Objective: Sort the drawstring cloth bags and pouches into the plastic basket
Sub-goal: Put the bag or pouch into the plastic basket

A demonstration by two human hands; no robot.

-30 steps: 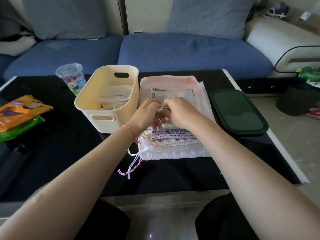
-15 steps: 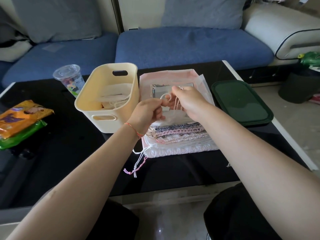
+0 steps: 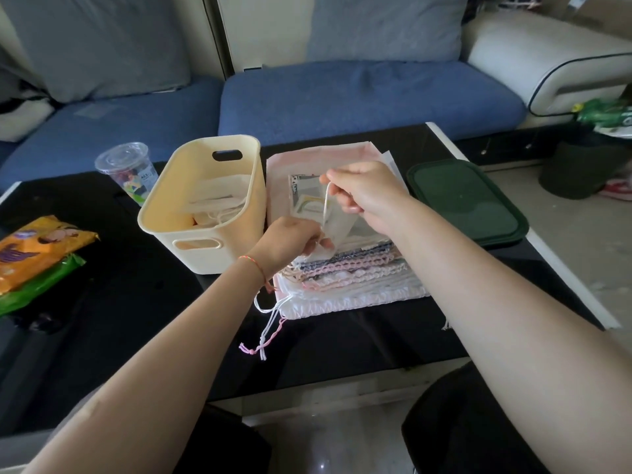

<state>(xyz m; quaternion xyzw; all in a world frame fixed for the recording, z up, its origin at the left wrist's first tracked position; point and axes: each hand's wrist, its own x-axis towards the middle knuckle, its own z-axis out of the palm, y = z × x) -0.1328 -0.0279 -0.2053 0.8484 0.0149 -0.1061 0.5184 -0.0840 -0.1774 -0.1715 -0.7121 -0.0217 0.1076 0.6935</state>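
A cream plastic basket (image 3: 219, 248) stands on the black table with pale cloth bags lying inside it. To its right lies a flat stack of drawstring bags (image 3: 355, 278), white, pink and patterned, with cords trailing off the front left corner. Over the stack my left hand (image 3: 290, 241) grips the lower edge of a small pale pouch (image 3: 337, 230). My right hand (image 3: 366, 196) is raised above it and pinches the pouch's white drawstring, which runs taut down to the pouch.
A clear lidded cup (image 3: 128, 172) stands left of the basket. Orange and green snack packets (image 3: 34, 258) lie at the table's left edge. A dark green lid (image 3: 468, 200) sits right of the stack. A blue sofa (image 3: 342, 94) runs behind the table.
My right hand has risen up and away from my left, drawing the pouch's cord out. The left hand stays low on the pouch. The camera has tilted down a little.
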